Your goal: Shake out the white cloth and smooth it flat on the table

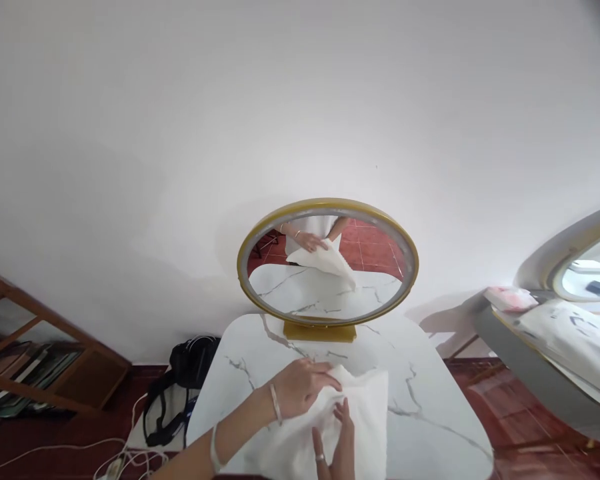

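A white cloth (373,417) with a scalloped edge lies bunched on the near part of the marble-patterned table (430,393). My left hand (303,387), with two bangles on its arm, comes in from the left with its fingers curled over the cloth's upper part. From below, my right hand (340,443) touches the cloth with thumb and fingers apart; a ring is on one finger. Part of the cloth is hidden beneath both hands. Behind it stands an oval-looking mirror (325,293) with a gold frame, which reflects the hands and the cloth.
The mirror's gold base (320,331) rests at the table's back, near a white wall (300,100). To the left are a black bag (195,363), white cables (135,460) and a wooden rack (55,367). At right, a second table (525,373) carries a white bag and another mirror.
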A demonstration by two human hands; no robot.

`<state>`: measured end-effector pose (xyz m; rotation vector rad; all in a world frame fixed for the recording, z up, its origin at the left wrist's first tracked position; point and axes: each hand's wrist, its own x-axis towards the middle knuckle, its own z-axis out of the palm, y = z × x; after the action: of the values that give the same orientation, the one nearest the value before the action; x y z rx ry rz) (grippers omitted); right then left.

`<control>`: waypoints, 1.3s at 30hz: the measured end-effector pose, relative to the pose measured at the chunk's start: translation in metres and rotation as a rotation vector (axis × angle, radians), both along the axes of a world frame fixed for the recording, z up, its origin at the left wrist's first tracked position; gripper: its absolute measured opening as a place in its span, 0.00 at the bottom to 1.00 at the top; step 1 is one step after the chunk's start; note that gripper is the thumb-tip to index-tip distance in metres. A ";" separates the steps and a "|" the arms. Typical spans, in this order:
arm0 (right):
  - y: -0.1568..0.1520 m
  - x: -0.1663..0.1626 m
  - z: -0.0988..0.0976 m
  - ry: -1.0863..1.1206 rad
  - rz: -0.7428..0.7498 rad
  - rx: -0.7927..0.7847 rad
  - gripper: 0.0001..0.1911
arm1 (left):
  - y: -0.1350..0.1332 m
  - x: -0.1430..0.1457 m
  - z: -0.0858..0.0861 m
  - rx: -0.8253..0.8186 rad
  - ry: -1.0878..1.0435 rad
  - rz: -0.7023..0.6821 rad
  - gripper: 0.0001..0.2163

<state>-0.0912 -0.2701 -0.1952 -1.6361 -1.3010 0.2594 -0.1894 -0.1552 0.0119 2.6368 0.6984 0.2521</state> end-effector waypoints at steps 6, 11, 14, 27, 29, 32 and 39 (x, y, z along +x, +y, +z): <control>0.076 -0.011 0.144 -0.001 -0.076 0.267 0.37 | 0.026 -0.033 0.141 0.480 -0.153 -0.096 0.21; 0.171 0.022 0.264 0.057 -0.100 0.481 0.27 | 0.108 -0.038 0.221 0.614 -0.285 0.104 0.20; 0.211 0.047 0.307 0.164 -0.115 0.561 0.23 | 0.157 -0.030 0.238 0.570 -0.352 0.179 0.25; 0.254 0.081 0.283 -0.305 -0.416 0.587 0.35 | 0.183 0.039 0.198 1.013 -0.432 0.249 0.15; 0.260 0.076 0.286 -0.355 -0.410 0.601 0.35 | 0.188 0.029 0.197 1.007 -0.535 0.247 0.13; 0.268 0.062 0.300 -0.453 -0.406 0.662 0.34 | 0.191 -0.002 0.190 0.883 -0.672 0.317 0.13; 0.285 0.002 0.315 -0.850 -0.126 0.761 0.35 | 0.187 -0.095 0.095 0.633 -0.903 0.789 0.19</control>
<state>-0.0887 0.0146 0.1199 -1.1469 -1.6025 -1.0004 -0.2842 0.0313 0.1073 2.1542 1.3909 1.9795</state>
